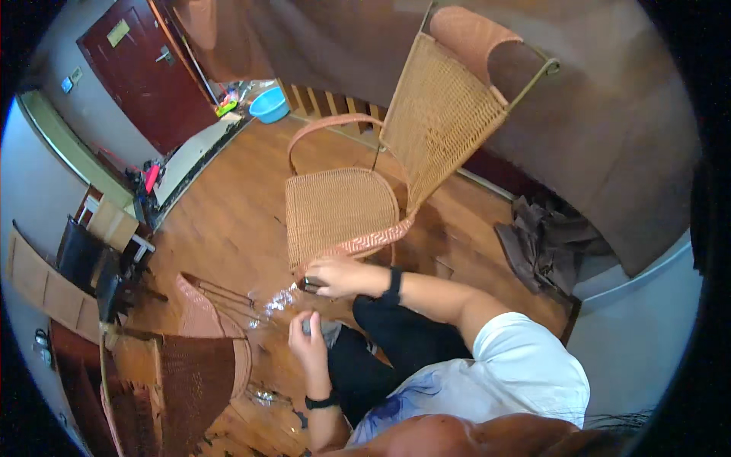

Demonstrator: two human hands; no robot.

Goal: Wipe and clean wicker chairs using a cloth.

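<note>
A wicker chair [343, 209] with a tan woven seat, a tall woven backrest [444, 107] and pink-wrapped armrests stands in front of me. My right hand [339, 276] is closed at the front end of the nearer armrest [373, 239], touching or just beside it. A small dark object [312, 284] shows at its fingers, too small to name. Nearer to me, my left hand [308, 346] is raised beside my knee, its fingers curled. Something small and grey [306, 326] shows within them; its kind cannot be made out.
A second, darker brown woven chair [199, 373] is at the lower left. Crumpled clear plastic [280, 301] lies on the wooden floor [228, 228]. Beyond are a blue basin [269, 105], a dark red door [148, 72], a black chair [80, 255] and bunched brown cloth [544, 247].
</note>
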